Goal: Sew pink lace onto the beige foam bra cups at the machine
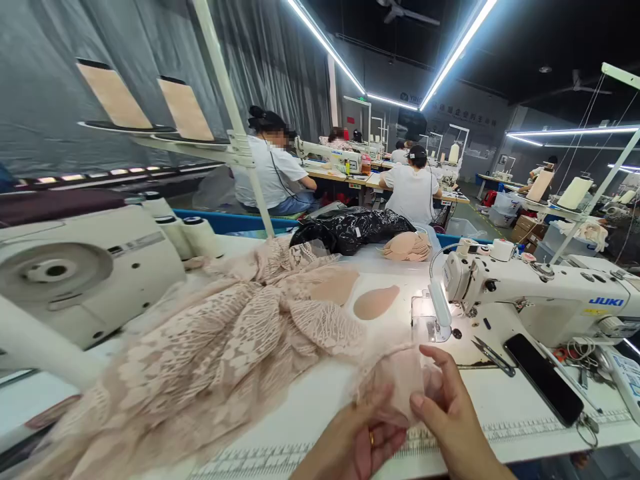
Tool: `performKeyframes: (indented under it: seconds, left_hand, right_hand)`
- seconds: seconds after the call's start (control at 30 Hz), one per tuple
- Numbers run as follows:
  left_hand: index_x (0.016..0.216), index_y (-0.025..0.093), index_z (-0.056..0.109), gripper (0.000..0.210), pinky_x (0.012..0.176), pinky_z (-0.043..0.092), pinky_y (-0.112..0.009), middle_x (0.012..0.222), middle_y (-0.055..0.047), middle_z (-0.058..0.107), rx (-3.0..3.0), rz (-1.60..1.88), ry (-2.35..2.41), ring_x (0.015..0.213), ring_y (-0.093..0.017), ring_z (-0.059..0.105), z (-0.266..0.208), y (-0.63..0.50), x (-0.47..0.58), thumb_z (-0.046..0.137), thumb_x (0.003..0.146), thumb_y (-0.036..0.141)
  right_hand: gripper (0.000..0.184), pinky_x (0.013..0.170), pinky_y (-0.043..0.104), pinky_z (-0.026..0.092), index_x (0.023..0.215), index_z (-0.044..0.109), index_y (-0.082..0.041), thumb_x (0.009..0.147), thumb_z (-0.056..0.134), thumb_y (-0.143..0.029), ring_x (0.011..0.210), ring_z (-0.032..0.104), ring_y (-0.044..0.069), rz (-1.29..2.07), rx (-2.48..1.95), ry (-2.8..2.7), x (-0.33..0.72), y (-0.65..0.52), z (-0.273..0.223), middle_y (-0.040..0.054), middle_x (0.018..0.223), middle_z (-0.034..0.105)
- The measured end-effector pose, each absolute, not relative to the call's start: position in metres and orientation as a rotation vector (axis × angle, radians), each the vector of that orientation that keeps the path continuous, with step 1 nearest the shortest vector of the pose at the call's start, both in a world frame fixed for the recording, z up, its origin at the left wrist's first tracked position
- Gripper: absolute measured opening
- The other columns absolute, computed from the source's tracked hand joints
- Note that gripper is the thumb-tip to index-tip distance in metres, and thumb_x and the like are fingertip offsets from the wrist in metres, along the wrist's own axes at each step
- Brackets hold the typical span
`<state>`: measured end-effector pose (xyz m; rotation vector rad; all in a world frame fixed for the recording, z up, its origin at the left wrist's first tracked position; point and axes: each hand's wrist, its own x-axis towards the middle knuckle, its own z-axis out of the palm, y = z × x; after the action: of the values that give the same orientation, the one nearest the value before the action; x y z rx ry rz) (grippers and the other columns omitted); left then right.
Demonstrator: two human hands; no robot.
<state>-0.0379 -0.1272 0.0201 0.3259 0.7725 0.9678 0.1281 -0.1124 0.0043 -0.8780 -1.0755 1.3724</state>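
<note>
A sheer pale-pink fabric piece [403,380] hangs between both hands at the front of the white sewing table [310,407]. My left hand [361,427] is curled under and around its left side, blurred a little, with a gold ring on one finger. The right edge of the fabric is pinched between the thumb and fingers of my right hand [447,400]. Just beyond them is the lit needle area of a JUKI sewing machine [540,283]. A beige teardrop-shaped pad [376,303] lies flat on the table, and a large heap of pink lace [240,327] spreads to the left.
Thread snips [494,357] and a black phone [544,379] lie right of my hands. Stacked beige cups [407,247] and a black plastic bag [353,230] stand behind. Another machine [85,267] is at left. Co-workers sit at tables farther back.
</note>
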Motion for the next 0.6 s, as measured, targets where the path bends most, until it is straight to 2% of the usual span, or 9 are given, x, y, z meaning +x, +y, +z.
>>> performKeyframes:
  seconds: [0.1, 0.2, 0.27, 0.3, 0.4, 0.47, 0.53, 0.6]
  left_hand:
    - [0.126, 0.016, 0.076, 0.049, 0.081, 0.064, -0.03, 0.119, -0.012, 0.084, 0.315, 1.111, 0.82, 0.105, -0.029, 0.08, 0.042, -0.112, -0.033, 0.094, 0.081, 0.021]
    - [0.11, 0.009, 0.077, 0.015, 0.065, 0.064, -0.029, 0.104, -0.014, 0.085, 0.188, 1.061, 0.949, 0.08, -0.024, 0.081, 0.057, -0.1, -0.031, 0.071, 0.102, 0.021]
    - [0.108, 0.012, 0.075, 0.021, 0.064, 0.065, -0.03, 0.098, -0.012, 0.085, 0.115, 1.068, 0.955, 0.071, -0.021, 0.079, 0.061, -0.096, -0.031, 0.059, 0.109, 0.025]
    - [0.11, 0.014, 0.074, 0.02, 0.065, 0.066, -0.031, 0.098, -0.01, 0.084, 0.101, 1.094, 0.936, 0.071, -0.021, 0.08, 0.06, -0.095, -0.032, 0.059, 0.11, 0.027]
    - [0.116, 0.018, 0.075, 0.019, 0.072, 0.069, -0.032, 0.102, -0.008, 0.084, 0.169, 1.154, 0.836, 0.084, -0.025, 0.083, 0.051, -0.096, -0.033, 0.075, 0.101, 0.029]
    - [0.111, 0.015, 0.078, 0.023, 0.078, 0.069, -0.032, 0.105, -0.01, 0.085, 0.246, 1.145, 0.774, 0.093, -0.027, 0.083, 0.043, -0.097, -0.033, 0.086, 0.09, 0.022]
    - [0.102, 0.014, 0.081, 0.021, 0.082, 0.068, -0.032, 0.105, -0.011, 0.085, 0.293, 1.144, 0.747, 0.096, -0.028, 0.083, 0.038, -0.098, -0.033, 0.09, 0.083, 0.015]
    - [0.097, 0.013, 0.082, 0.015, 0.083, 0.069, -0.033, 0.104, -0.011, 0.085, 0.294, 1.143, 0.751, 0.093, -0.027, 0.083, 0.038, -0.097, -0.033, 0.089, 0.084, 0.013]
  right_hand:
    - [0.072, 0.073, 0.035, 0.05, 0.148, 0.054, -0.034, 0.086, 0.084, -0.055, 0.075, 0.059, 0.021, 1.323, -0.927, -1.132, 0.137, -0.136, -0.01, -0.0019, 0.084, 0.061]
    - [0.069, 0.073, 0.035, 0.051, 0.145, 0.057, -0.032, 0.085, 0.083, -0.055, 0.075, 0.058, 0.021, 1.2, -1.019, -1.162, 0.153, -0.146, -0.018, -0.0005, 0.085, 0.06]
    - [0.065, 0.073, 0.034, 0.05, 0.145, 0.057, -0.031, 0.088, 0.08, -0.055, 0.073, 0.057, 0.021, 1.114, -1.059, -1.171, 0.163, -0.148, -0.022, -0.0001, 0.085, 0.059]
    - [0.063, 0.072, 0.034, 0.05, 0.145, 0.057, -0.031, 0.09, 0.078, -0.054, 0.072, 0.057, 0.021, 1.081, -1.08, -1.174, 0.167, -0.148, -0.024, -0.0002, 0.084, 0.059]
    - [0.062, 0.072, 0.035, 0.049, 0.144, 0.059, -0.03, 0.09, 0.078, -0.053, 0.072, 0.056, 0.022, 1.02, -1.142, -1.178, 0.169, -0.15, -0.033, 0.0002, 0.084, 0.059]
    - [0.061, 0.075, 0.037, 0.05, 0.142, 0.061, -0.03, 0.087, 0.079, -0.052, 0.076, 0.058, 0.023, 1.006, -1.174, -1.18, 0.167, -0.152, -0.041, 0.002, 0.088, 0.062]
    - [0.062, 0.078, 0.038, 0.051, 0.141, 0.062, -0.03, 0.086, 0.079, -0.052, 0.078, 0.06, 0.024, 1.016, -1.19, -1.194, 0.165, -0.153, -0.046, 0.0032, 0.092, 0.064]
    - [0.064, 0.076, 0.037, 0.051, 0.144, 0.06, -0.031, 0.086, 0.078, -0.052, 0.077, 0.06, 0.024, 1.045, -1.175, -1.211, 0.164, -0.152, -0.048, 0.0025, 0.092, 0.063]
